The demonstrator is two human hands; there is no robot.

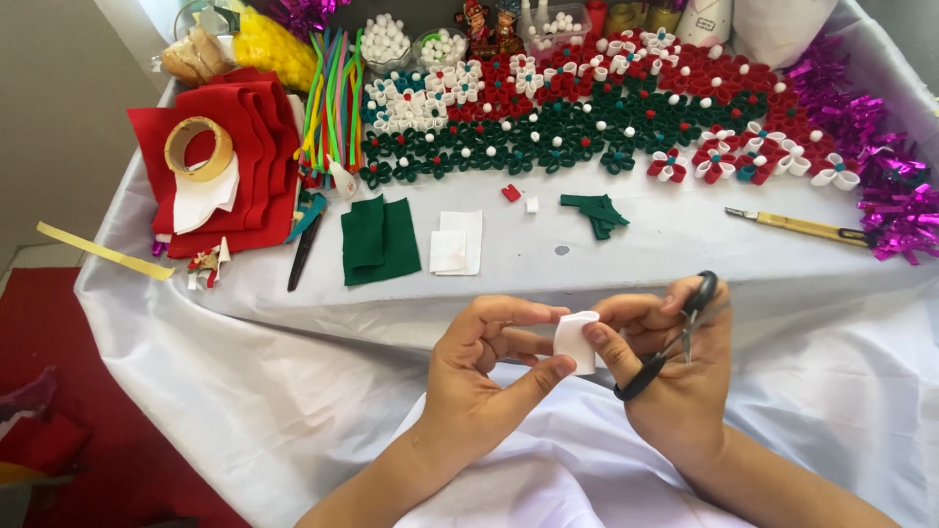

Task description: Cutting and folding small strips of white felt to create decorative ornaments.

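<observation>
Both hands pinch a small white felt piece (575, 340) above the lap, near the counter (626, 256) edge. The left hand (479, 376) grips it; the right hand (675, 367) also carries black scissors (675, 332) on its fingers.

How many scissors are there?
1. The black-handled scissors hang from the right hand, which pinches a small white felt piece together with the left hand. More could be hidden under the red felt pile.
</observation>
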